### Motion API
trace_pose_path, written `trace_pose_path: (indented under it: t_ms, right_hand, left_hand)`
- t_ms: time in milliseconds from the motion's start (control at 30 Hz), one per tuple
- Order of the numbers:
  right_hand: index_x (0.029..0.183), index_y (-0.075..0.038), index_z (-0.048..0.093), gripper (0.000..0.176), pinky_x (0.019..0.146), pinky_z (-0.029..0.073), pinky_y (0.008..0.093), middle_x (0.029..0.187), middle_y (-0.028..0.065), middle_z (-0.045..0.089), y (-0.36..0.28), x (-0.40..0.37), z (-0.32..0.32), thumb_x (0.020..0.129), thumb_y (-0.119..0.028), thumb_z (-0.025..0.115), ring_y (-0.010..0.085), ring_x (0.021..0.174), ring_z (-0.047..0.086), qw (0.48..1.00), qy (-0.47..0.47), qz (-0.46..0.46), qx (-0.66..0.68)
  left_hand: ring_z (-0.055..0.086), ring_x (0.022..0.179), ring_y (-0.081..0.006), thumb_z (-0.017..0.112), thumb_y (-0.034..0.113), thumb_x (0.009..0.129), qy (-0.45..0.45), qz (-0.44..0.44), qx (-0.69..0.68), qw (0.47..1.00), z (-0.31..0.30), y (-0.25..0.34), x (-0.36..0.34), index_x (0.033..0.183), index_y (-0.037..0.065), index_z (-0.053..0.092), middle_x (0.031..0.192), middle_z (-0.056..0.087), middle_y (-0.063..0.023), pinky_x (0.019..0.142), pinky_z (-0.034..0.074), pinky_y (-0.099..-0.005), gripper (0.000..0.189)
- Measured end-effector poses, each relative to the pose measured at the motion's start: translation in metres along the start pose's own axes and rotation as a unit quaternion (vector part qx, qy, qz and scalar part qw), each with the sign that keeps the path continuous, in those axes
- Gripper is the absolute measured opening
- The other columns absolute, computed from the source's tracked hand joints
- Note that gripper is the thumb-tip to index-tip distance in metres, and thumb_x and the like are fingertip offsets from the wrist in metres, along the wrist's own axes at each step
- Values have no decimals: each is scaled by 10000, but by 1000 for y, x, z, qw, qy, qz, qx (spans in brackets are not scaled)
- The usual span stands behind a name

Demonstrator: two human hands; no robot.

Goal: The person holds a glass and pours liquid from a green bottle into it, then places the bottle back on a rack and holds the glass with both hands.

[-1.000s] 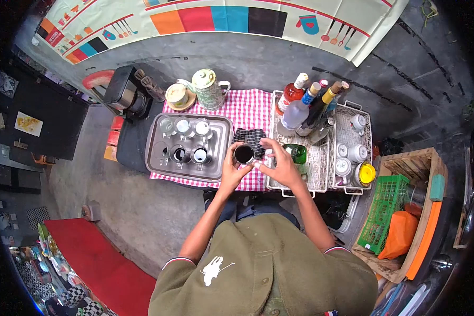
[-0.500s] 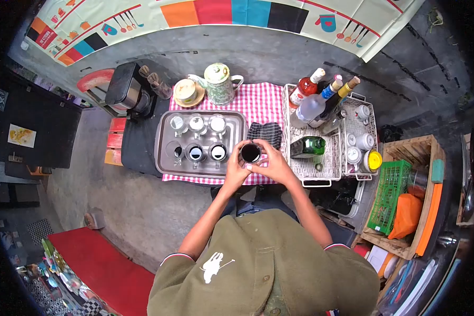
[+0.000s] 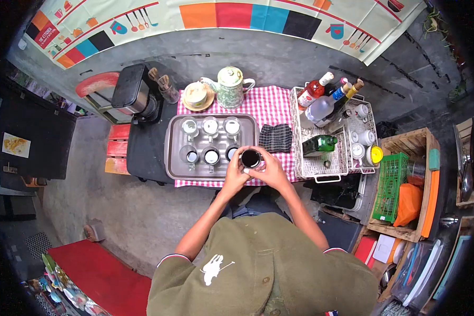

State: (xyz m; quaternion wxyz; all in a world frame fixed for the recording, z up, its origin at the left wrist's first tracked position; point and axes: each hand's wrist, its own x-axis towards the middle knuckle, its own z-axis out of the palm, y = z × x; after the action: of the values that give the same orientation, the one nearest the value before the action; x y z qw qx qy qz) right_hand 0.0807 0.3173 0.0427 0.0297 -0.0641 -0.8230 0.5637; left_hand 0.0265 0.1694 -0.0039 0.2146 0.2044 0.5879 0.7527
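A round glass of dark liquid is held between my two hands, near the front edge of the table. My left hand wraps its left side and my right hand its right side, fingers curled round it. Just left of the hands lies a brown tray with glass cups in two rows. The back-row cups look whitish; the front-row ones show dark rims and pale centres. My left hand partly covers the front-row cup at the right.
Behind the tray stand a green patterned pot and a cup on a saucer. A black coffee maker is at the left. A dark folded cloth lies beside a white wire basket with bottles. Further right is a wooden crate.
The view has shifted, so the table and tray appear further right. Both hands still hold the glass, now closer to the tray's right end and overlapping the front-row cup there.
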Motion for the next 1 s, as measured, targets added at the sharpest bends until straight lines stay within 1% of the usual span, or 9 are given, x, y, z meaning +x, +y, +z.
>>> trace_pose_path:
  t_ms: [67,100,233,333,500,633,733,867,1000]
  right_hand:
    - [1348,-41,527,709,843,565,377,1245,170,631,0,-1,10,745,-252,832,300,1124,643,998,17,-26,-63]
    - [1338,-44,538,693,872,555,385,1236,164,643,-2,-3,15,738,-238,828,293,1125,647,999,14,-3,-47]
    - [1313,-37,556,673,934,523,396,1223,169,656,-23,-11,35,728,-219,834,294,1139,648,999,40,15,-30]
    - [1303,-45,571,654,925,522,372,1166,130,682,-18,-14,52,729,-217,833,252,1085,670,996,82,-21,-40]
    - [1306,-49,570,667,959,511,392,1211,159,662,-30,-21,60,726,-235,841,288,1128,653,996,79,-6,-32]
    - [1274,-33,570,618,942,521,406,1195,178,664,-34,-26,61,745,-221,830,310,1135,655,995,81,-28,-46]
    - [1273,-29,567,631,945,519,407,1194,177,664,-31,-26,60,738,-226,836,316,1137,652,996,75,-25,-34]
    - [1275,-37,565,640,955,499,427,1195,174,658,-23,-24,58,731,-235,838,346,1125,637,996,77,-34,-42]
    - [1290,-36,549,674,971,461,458,1217,171,644,-16,-23,55,726,-268,837,360,1123,610,994,68,-39,-73]
  left_hand:
    - [503,1296,-201,757,-46,732,-4,-2,-10,1000,-9,2,-6,1421,40,381,1364,476,-99,1089,449,-356,790]
    - [487,1310,-203,731,-68,729,-19,-9,-11,1000,-15,-1,-8,1430,41,371,1378,453,-102,1097,439,-354,795]
    - [455,1338,-210,694,-107,709,-48,11,8,999,-38,-6,-15,1441,38,360,1414,411,-105,1122,414,-358,817]
    - [444,1348,-215,677,-116,709,-71,19,9,997,-50,-1,-20,1443,37,355,1419,407,-106,1120,418,-357,816]
    - [454,1341,-220,665,-117,742,-87,9,34,996,-59,4,-28,1437,23,346,1413,417,-116,1111,427,-360,777]
    - [487,1312,-218,626,-127,765,-69,12,9,997,-55,6,-36,1430,21,351,1395,435,-122,1103,435,-361,735]
    - [457,1318,-193,672,-31,792,-67,-22,-13,997,-52,8,-38,1416,16,347,1371,442,-101,1135,372,-359,705]
    - [510,1289,-204,639,-106,773,-40,-4,-10,999,-46,6,-40,1417,15,362,1360,477,-117,1088,445,-362,711]
    - [531,1270,-206,672,-79,776,-18,14,6,1000,-40,3,-38,1405,16,378,1359,496,-117,1076,459,-359,701]
